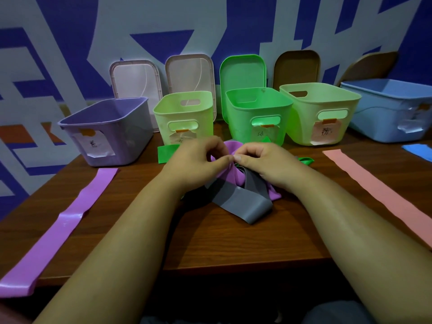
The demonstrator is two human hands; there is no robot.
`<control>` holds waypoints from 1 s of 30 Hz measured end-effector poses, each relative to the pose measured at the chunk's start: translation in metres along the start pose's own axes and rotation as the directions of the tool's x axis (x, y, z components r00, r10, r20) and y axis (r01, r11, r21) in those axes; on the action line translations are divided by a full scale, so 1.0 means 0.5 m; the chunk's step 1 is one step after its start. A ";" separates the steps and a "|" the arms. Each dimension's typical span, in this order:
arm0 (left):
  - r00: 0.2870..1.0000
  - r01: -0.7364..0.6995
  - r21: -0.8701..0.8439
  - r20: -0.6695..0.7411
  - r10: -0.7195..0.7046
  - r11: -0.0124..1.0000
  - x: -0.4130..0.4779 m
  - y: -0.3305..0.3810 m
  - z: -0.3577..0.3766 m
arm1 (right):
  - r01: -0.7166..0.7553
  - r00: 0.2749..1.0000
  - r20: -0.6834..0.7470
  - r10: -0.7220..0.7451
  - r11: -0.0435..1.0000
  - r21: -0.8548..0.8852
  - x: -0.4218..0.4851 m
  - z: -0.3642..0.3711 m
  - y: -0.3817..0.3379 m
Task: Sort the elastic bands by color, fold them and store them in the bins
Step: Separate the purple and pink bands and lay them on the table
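Where the brown surface (233,244) meets the wall, open bins stand in a row, with a purple bin (121,136) on my left, a green bin (245,118) at the middle and a blue bin (378,118) on my right. A flat purple band (58,230) lies along the left edge and a pink band (374,195) along the right, both well apart from the central heap. That heap, just before the green bin, mixes a grey band (238,199), a crumpled purple band (230,147) and a green band (166,155). My left hand (198,160) and right hand (261,162) meet over it, both pinching the crumpled purple band at its upper fold. Glossy and loosely draped, the bands look thin, light, soft and stretchy, perhaps clinging. An end or free edge seems the best hold.
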State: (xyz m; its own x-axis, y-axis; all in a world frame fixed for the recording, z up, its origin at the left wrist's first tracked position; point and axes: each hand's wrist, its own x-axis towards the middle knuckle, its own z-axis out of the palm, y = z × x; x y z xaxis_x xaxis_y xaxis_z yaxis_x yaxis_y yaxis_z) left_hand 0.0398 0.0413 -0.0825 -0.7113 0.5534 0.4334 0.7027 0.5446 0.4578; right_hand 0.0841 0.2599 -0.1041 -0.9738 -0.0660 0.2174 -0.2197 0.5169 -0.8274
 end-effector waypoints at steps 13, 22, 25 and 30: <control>0.990 0.108 -0.121 0.107 -0.095 0.987 0.000 -0.004 0.005 | -0.034 0.999 -0.006 0.034 0.997 -0.066 0.004 -0.002 0.004; 0.986 0.122 -0.140 0.128 -0.105 0.983 -0.004 0.002 0.001 | -0.019 1.000 0.013 0.020 0.998 -0.055 0.002 -0.001 0.000; 0.989 0.123 -0.097 0.098 -0.113 0.988 -0.006 0.012 0.004 | -0.003 1.000 0.008 0.003 0.999 -0.040 0.000 -0.001 -0.001; 0.995 0.097 0.001 0.012 -0.097 0.995 -0.008 0.023 0.000 | -0.005 0.999 -0.039 0.001 0.995 -0.097 -0.005 -0.006 -0.013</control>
State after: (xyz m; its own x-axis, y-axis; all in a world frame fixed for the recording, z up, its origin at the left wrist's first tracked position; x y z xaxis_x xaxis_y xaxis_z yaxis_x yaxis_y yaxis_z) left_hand 0.0510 0.0453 -0.0787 -0.7756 0.5056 0.3779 0.6307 0.5963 0.4966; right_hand 0.0879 0.2594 -0.0975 -0.9711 -0.0317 0.2364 -0.2080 0.5977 -0.7742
